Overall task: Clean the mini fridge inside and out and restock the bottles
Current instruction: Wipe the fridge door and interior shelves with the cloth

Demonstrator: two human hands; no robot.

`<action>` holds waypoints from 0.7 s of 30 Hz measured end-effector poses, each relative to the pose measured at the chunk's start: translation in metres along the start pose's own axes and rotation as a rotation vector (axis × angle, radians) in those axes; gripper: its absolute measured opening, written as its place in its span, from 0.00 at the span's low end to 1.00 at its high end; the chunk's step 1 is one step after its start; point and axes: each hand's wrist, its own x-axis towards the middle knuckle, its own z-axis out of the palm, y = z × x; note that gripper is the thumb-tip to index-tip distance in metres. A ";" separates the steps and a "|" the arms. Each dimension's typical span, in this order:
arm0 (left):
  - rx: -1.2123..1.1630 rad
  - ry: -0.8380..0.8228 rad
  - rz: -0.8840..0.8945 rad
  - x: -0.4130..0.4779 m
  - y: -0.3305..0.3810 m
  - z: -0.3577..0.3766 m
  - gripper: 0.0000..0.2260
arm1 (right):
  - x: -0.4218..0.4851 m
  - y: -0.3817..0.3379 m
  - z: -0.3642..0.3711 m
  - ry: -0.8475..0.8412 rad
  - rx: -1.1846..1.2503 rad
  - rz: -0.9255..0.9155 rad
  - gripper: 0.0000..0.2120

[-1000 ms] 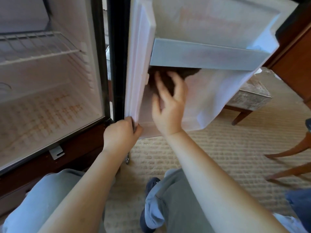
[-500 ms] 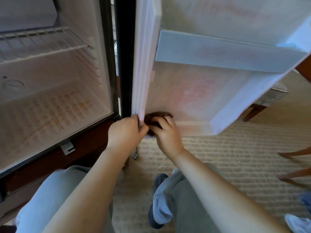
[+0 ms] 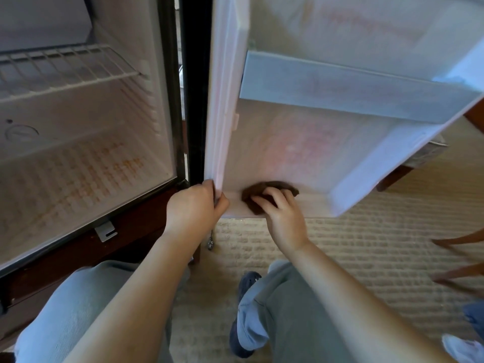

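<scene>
I am looking down at the mini fridge (image 3: 86,153), which is standing open with its door (image 3: 301,153) swung out to the right of the cabinet. My left hand (image 3: 195,208) is gripping the door's lower corner on the edge nearest the cabinet, fingers curled round that edge. My right hand (image 3: 284,217) is working just right of it on the door's bottom ledge, fingers bent over a dark brown cloth (image 3: 262,191) and pressing it against the inner liner. A pale rail (image 3: 353,93) is crossing the door above the cloth. Left of the door, a wire shelf (image 3: 65,69) is sitting high inside the cabinet. Beige carpet (image 3: 340,244) is lying below the door.
</scene>
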 end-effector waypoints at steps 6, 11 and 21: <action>0.002 0.023 0.009 0.000 -0.001 0.000 0.10 | -0.007 0.009 -0.012 -0.116 -0.092 0.083 0.21; -0.014 0.053 -0.009 -0.001 0.004 0.004 0.10 | -0.016 0.061 -0.037 -0.155 -0.258 0.368 0.15; -0.024 0.007 -0.035 0.003 0.004 0.005 0.10 | 0.053 0.074 -0.115 0.498 -0.048 0.224 0.17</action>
